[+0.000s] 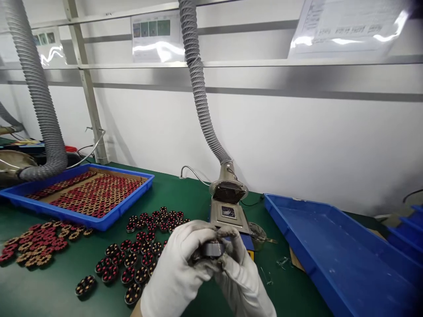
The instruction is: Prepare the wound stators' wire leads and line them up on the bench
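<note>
Both of my hands wear white gloves with dirty fingertips, and they meet in the lower middle of the view. Between them is a small dark part with a shiny grey metal side (213, 250). My left hand (185, 259) wraps its fingers around the part from the left. From the right, my right hand (236, 262) closes its thumb and fingers on it. The fingers cover much of the part, so its full shape is hidden. Just beyond my hands stands a soldering pot (228, 213) with a metal top and a square window, under a fume hood (228, 189).
Many black round pieces with red or tan dots (142, 251) lie left of my hands. Flat red and tan pieces (36, 242) lie farther left. A blue tray (109, 220) holds rows of similar pieces. At right is another blue tray (317, 229); a grey hose (198, 83) hangs above.
</note>
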The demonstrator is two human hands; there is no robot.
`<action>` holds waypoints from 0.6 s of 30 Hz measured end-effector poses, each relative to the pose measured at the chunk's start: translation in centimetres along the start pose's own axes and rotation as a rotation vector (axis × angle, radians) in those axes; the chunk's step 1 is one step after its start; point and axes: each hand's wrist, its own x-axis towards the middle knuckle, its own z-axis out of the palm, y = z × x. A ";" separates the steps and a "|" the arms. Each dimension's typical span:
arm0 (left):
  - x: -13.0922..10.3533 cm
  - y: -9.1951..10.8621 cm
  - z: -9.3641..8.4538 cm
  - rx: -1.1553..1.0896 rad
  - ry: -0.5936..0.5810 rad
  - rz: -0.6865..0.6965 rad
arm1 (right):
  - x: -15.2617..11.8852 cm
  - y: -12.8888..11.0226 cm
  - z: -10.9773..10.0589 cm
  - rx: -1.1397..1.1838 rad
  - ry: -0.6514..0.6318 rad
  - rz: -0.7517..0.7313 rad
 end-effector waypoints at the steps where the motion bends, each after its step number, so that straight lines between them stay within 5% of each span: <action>1: 0.0 0.0 -0.1 0.012 -0.001 0.037 | 0.0 -0.1 -0.2 -0.056 -0.024 -0.012; 5: 0.0 0.2 -0.7 0.237 0.017 0.181 | 0.0 -1.0 -0.5 -0.484 -0.089 -0.218; 8: 0.0 0.8 -0.9 0.372 0.012 0.241 | -0.1 -1.2 -0.3 -0.615 0.013 -0.386; 11: 0.1 1.5 -1.0 0.359 -0.030 0.249 | -0.2 -1.3 0.1 -0.299 0.143 -0.189; 14: 0.2 2.0 -1.2 0.161 -0.118 0.156 | -0.2 -2.1 -0.2 -0.042 0.129 -0.036; 18: 0.0 2.1 -1.5 -0.130 -0.134 -0.043 | -0.2 -3.3 -1.1 -0.306 -0.109 0.028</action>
